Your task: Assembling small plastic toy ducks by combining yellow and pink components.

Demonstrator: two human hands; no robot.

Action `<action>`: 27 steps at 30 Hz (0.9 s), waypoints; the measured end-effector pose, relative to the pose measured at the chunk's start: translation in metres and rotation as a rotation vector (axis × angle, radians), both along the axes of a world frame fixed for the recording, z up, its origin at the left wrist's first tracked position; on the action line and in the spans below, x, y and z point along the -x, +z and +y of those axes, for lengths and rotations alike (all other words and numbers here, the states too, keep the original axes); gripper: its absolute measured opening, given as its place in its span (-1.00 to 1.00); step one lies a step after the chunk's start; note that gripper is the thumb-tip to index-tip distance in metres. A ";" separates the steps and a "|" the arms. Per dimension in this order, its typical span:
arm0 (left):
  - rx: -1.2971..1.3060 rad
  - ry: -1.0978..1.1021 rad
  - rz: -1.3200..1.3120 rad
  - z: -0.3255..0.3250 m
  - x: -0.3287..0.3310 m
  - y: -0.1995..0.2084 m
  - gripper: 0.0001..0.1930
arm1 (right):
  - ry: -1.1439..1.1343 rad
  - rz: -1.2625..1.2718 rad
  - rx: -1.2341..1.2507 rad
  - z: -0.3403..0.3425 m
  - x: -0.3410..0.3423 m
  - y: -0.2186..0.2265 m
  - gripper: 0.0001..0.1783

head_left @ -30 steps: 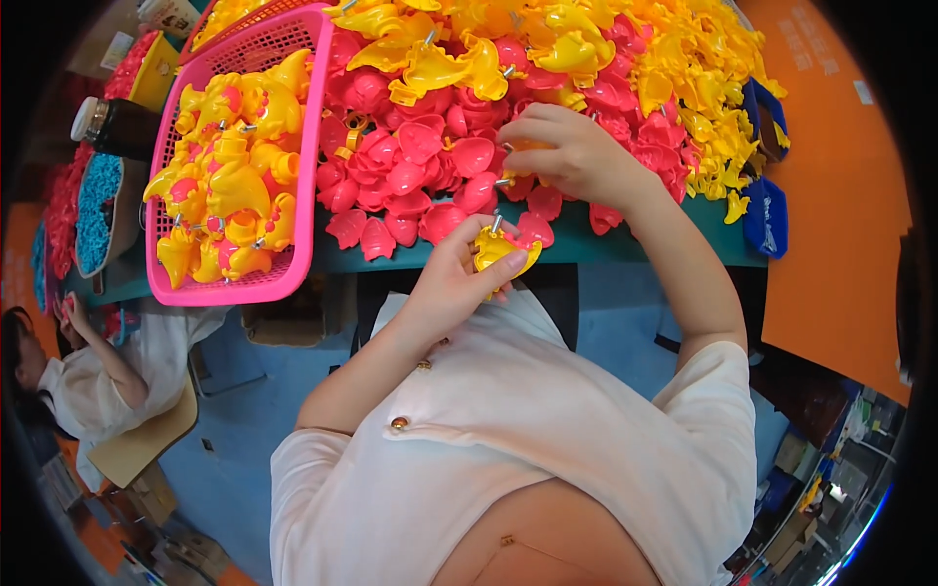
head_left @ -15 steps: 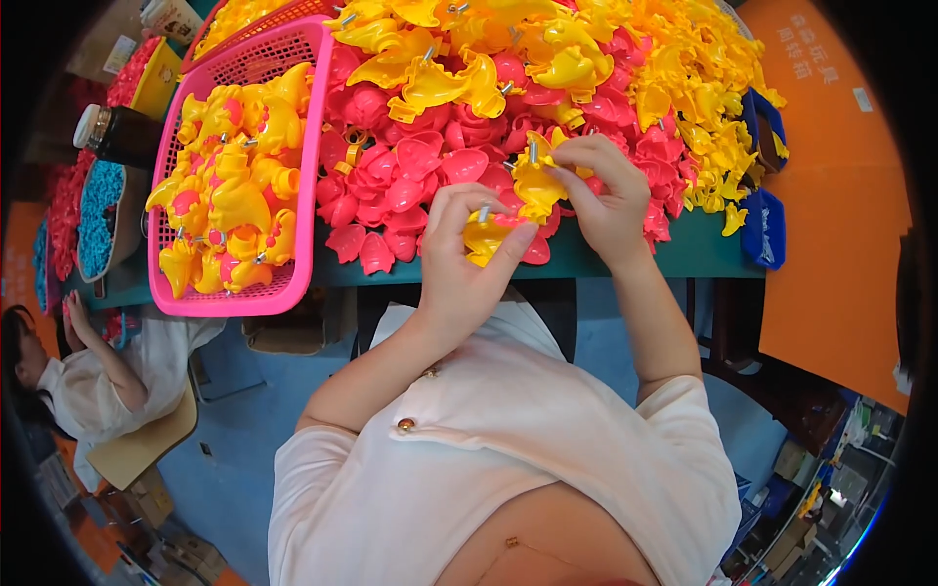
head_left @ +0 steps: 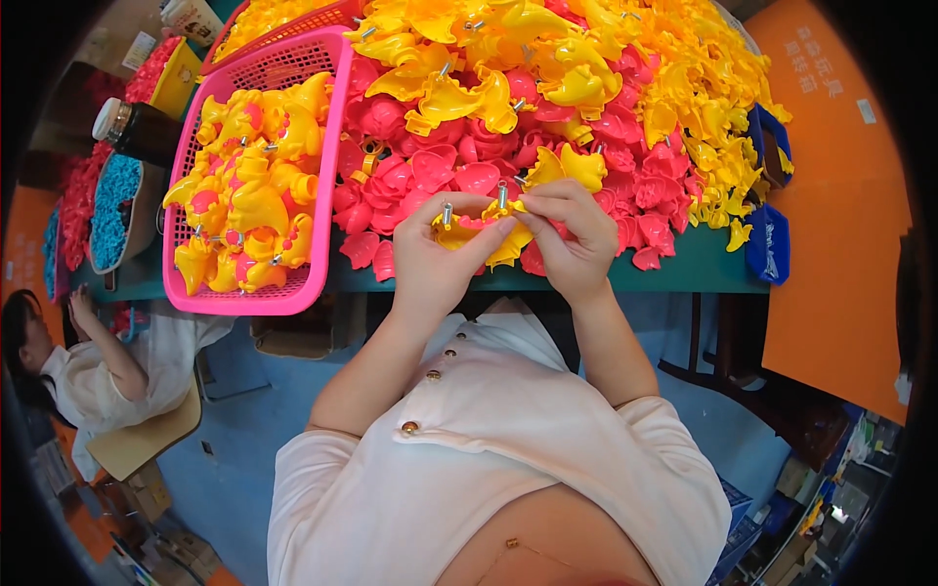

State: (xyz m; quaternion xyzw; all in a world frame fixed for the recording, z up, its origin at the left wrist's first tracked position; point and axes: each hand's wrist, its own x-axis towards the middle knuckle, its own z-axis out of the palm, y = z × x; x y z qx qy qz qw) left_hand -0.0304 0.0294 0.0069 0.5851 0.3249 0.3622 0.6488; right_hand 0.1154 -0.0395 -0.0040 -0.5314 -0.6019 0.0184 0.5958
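Observation:
My left hand [head_left: 437,254] pinches a curved yellow plastic piece [head_left: 450,235] with a small pink part [head_left: 475,223] on it. An upright metal pin [head_left: 447,213] stands beside the thumb and fingers. Close against it, my right hand [head_left: 575,242] grips another yellow plastic piece [head_left: 508,252], from which a second metal pin [head_left: 503,193] sticks up. The two pieces meet or overlap between my hands; the fingers hide the exact contact. Just beyond them lies a heap of pink plastic shells [head_left: 430,166].
A pink basket [head_left: 335,176] at the left holds yellow-and-pink figures. Loose yellow shells [head_left: 576,73] cover the pink heap. Two blue trays [head_left: 768,244] stand at the right. A dark jar [head_left: 137,129] and a tub of blue pieces [head_left: 117,210] are left of the basket, near another person [head_left: 117,361].
My right hand has moved left and nearer with its yellow piece, away from the heap. It now meets my left hand, which has shifted slightly left. The view has shifted slightly.

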 end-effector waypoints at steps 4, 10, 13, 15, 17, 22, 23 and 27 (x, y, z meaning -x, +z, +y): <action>-0.017 -0.034 0.084 0.005 0.002 0.006 -0.69 | -0.039 0.139 0.046 -0.001 0.003 -0.003 -0.82; -0.090 -0.069 -0.017 0.010 0.006 0.011 -0.65 | -0.109 0.255 0.140 0.000 0.008 0.007 -0.83; -0.044 -0.050 0.011 0.013 0.009 0.010 -0.68 | -0.085 0.132 0.166 0.002 0.008 0.012 -0.81; 0.009 -0.018 0.039 0.013 0.011 0.013 -0.71 | -0.058 0.099 0.162 0.004 0.009 0.014 -0.80; -0.003 -0.002 0.045 0.013 0.012 0.014 -0.73 | -0.054 0.092 0.170 0.007 0.010 0.016 -0.80; -0.051 0.040 0.044 0.015 0.012 0.012 -0.77 | -0.039 0.093 0.179 0.009 0.014 0.018 -0.81; -0.034 0.040 0.035 0.016 0.012 0.010 -0.76 | -0.046 0.086 0.171 0.009 0.014 0.017 -0.81; 0.052 0.027 0.012 0.016 0.011 0.014 -0.76 | -0.054 0.072 0.156 0.010 0.013 0.018 -0.81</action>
